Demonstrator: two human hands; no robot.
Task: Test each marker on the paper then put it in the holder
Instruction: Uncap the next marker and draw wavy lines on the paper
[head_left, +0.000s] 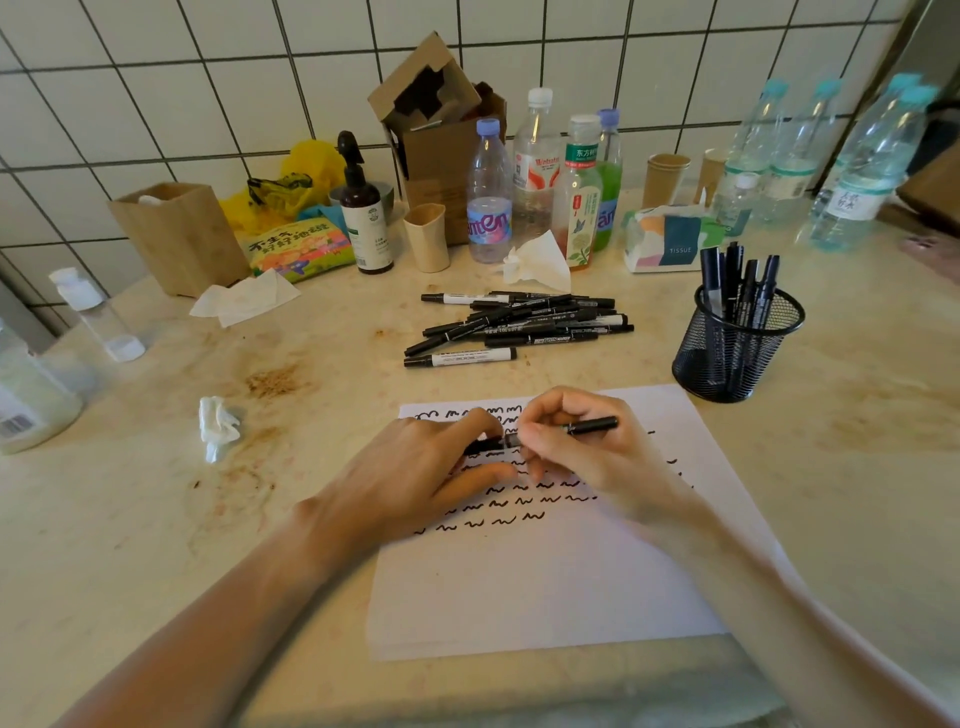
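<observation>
A white paper sheet (545, 582) lies in front of me, its upper half covered with rows of black squiggles. Above it, both hands hold one black marker (592, 426) lying level. My right hand (582, 441) grips its barrel, and my left hand (431, 462) pinches the cap end at the marker's left. A pile of several black markers (519, 325) lies on the counter behind the paper. The black mesh holder (735, 348) stands at the right with several markers upright in it.
Bottles (488, 192), a cardboard box (441, 135), paper cups (665, 179), a tissue pack (670, 241) and a wooden box (179, 236) line the tiled wall. Crumpled tissues (218, 426) lie left of the paper. The counter (130, 519) is stained.
</observation>
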